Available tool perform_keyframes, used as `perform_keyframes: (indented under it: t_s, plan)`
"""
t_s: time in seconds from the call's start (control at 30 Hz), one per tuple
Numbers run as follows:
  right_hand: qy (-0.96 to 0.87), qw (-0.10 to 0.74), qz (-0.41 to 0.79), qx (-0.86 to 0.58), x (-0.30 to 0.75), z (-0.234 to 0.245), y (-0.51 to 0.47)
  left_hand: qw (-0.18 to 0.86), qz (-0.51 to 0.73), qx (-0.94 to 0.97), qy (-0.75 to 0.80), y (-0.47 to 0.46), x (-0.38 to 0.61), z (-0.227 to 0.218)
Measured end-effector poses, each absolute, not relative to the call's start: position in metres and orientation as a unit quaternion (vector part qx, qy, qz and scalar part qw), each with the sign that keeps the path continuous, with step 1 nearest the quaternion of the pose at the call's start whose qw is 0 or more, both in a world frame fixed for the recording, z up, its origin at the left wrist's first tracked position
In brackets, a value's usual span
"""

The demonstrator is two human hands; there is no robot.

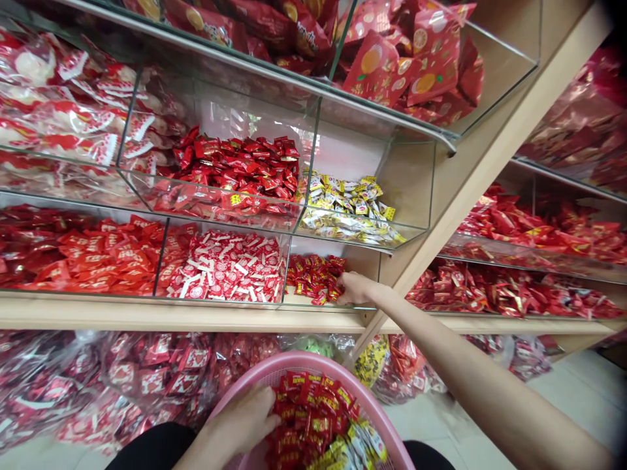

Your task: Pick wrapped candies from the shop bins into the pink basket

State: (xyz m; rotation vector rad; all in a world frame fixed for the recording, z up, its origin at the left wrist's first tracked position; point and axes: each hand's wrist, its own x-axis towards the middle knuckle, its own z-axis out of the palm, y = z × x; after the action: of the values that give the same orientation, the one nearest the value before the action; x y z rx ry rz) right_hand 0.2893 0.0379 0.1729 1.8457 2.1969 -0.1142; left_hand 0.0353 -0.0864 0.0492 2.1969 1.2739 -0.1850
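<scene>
In the head view a pink plastic basket (385, 408) sits low in front of me, between my knees. Red-wrapped candies (316, 408) with yellow lettering fill much of it, and yellow-and-white wrapped candies (360, 447) lie at its lower right. My left hand (252, 414) is inside the basket's left side, its fingers curled against the red-wrapped candies. Stretched out to the shelf, my right hand (353, 288) reaches into the lowest right compartment. Its bent fingers touch the right edge of a small pile of red candies (316, 274); what lies under the fingertips is hidden.
Clear dividers split the wooden shelf (186, 320) into compartments. Beside my right hand are red-and-white candies (232, 267); above are yellow-and-white packets (347, 196) and dark red candies (249, 163). A slanted wooden post (441, 225) stands right. Bulging plastic bags (161, 372) lie below.
</scene>
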Motion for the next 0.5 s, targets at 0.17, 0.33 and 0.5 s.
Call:
perform_keyframes:
  t_s: [0.17,0.33,0.5]
  plan:
    - [0.830,0.091,-0.032,0.549,0.289,0.172,0.044,0.297,-0.062,0.825,0.476,-0.085,0.035,0.043]
    - [0.846,0.097,-0.044,0.522,0.282,0.158,0.047,0.297,-0.070,0.819,0.486,-0.087,0.035,0.048]
    - [0.849,0.120,-0.028,0.514,0.278,0.156,0.045,0.298,-0.080,0.818,0.485,-0.087,0.035,0.053]
